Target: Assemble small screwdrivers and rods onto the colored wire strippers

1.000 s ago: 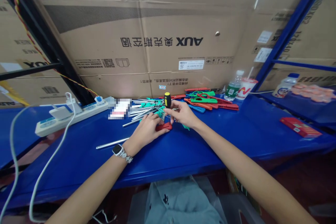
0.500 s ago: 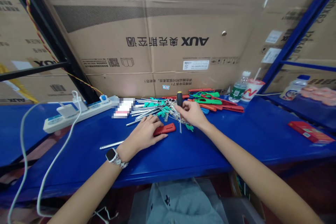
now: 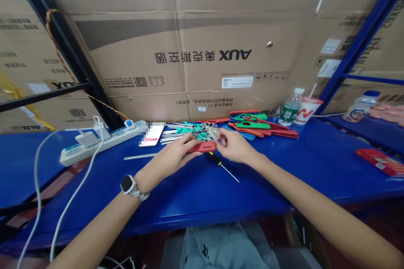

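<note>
My left hand point(image 3: 176, 151), with a watch at the wrist, is closed around a red slotted plastic handle point(image 3: 204, 147) held just above the table. At the handle's right end, my right hand point(image 3: 235, 145) has its fingers curled in a pinch; whatever they grip is too small to make out. Below the handle lies a screwdriver point(image 3: 229, 172) with a black and yellow grip, its shaft pointing toward the front right. Behind both hands spreads a pile of metal strips and green plastic pieces point(image 3: 184, 128). One long metal strip point(image 3: 139, 156) lies left of my left hand.
Red, green, orange and blue plastic handles point(image 3: 257, 125) are heaped at the back. A green-labelled bottle point(image 3: 288, 111) and a cup with a straw point(image 3: 305, 111) stand to their right. Leftward are a phone point(image 3: 152, 134) and a power strip point(image 3: 104, 143). A red box point(image 3: 378, 162) lies far right.
My right hand has let go of the screwdriver, which now lies on the table, and has moved to the red handle's end. My left hand has lifted the handle slightly.
</note>
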Demonstrator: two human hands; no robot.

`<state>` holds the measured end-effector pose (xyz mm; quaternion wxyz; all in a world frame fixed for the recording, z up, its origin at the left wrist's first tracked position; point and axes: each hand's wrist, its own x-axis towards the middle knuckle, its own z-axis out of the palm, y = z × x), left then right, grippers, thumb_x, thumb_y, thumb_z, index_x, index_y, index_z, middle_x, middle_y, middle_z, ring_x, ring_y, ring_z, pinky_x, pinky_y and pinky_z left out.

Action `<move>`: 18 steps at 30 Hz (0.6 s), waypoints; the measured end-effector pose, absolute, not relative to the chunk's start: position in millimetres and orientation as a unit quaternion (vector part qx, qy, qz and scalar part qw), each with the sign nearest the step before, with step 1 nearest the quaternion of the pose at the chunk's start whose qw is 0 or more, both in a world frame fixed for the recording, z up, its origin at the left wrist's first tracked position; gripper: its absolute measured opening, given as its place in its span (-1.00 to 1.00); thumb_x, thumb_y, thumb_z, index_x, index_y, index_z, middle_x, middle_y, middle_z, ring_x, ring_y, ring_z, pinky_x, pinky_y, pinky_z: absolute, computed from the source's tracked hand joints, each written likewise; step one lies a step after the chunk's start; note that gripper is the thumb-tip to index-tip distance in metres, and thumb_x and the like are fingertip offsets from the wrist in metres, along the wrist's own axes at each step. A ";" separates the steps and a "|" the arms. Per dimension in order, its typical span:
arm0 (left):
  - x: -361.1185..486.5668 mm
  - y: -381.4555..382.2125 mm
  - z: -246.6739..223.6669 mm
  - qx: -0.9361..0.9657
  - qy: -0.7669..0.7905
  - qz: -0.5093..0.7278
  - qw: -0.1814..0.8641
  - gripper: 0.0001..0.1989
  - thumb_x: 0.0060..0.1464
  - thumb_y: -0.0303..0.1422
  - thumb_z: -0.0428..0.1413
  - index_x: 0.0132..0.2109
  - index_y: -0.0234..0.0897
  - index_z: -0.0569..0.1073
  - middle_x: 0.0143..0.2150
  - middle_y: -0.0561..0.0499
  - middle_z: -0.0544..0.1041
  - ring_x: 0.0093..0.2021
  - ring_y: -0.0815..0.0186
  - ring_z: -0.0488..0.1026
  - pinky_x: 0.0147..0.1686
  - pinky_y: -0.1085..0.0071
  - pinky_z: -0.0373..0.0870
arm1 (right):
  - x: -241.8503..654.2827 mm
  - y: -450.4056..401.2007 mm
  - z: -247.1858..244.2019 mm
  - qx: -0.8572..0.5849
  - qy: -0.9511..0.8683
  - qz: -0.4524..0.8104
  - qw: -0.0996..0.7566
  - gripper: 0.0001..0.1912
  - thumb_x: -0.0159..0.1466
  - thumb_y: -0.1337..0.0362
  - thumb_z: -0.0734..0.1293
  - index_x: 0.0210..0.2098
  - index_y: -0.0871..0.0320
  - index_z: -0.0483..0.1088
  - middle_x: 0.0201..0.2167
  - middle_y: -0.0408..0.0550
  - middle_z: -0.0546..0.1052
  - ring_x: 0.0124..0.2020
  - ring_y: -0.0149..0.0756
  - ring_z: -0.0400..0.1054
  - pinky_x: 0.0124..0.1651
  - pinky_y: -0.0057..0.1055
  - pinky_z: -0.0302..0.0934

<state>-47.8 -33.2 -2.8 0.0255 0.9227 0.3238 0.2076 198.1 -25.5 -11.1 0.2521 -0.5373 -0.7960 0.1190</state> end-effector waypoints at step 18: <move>-50.9 125.8 1.5 0.901 0.388 0.193 -0.008 -0.65 0.34 -0.38 -0.07 0.14 -0.25 0.50 -0.03 -0.18 0.51 0.00 0.08 0.51 0.01 0.18 0.44 | 240.3 103.2 4.9 -0.452 -0.879 0.009 0.153 -0.61 0.46 0.15 0.21 0.21 0.13 0.31 0.13 0.12 0.48 0.16 -0.03 0.33 0.16 -0.11 0.16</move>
